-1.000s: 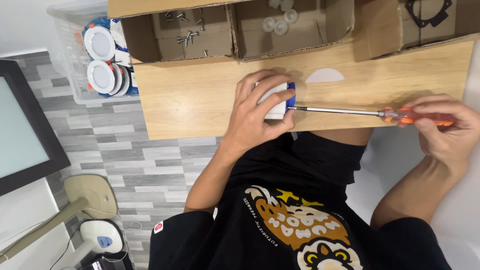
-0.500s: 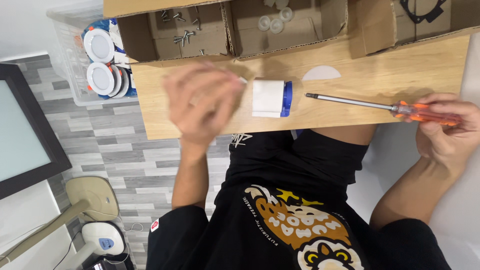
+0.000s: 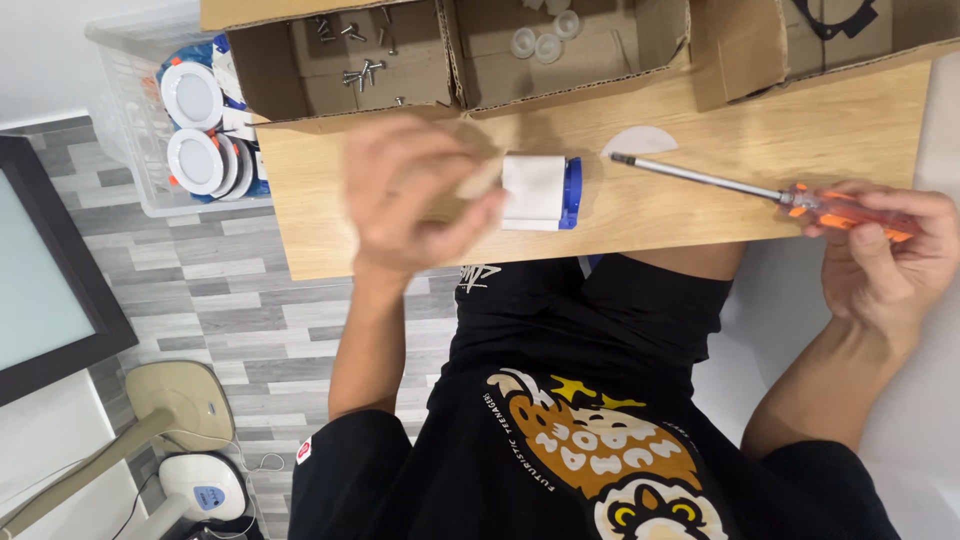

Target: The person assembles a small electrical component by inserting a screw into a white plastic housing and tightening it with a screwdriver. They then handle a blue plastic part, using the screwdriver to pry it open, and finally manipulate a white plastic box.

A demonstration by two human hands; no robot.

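1. Right hand (image 3: 880, 255) has its grip clamped on the orange-handled screwdriver (image 3: 760, 192), tip resting on the desk (image 3: 800, 130).
2. Left hand (image 3: 415, 200) is blurred, its grip impossible to tell, just beside the white-and-blue part (image 3: 540, 190).
3. Looks like fastening; the next move calls for steadying that part.

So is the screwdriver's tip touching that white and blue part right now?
No, the screwdriver tip rests on the table, apart from the white and blue part, held in the right hand.

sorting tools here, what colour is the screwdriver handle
Orange, partly translucent, on the screwdriver in the right hand; head view.
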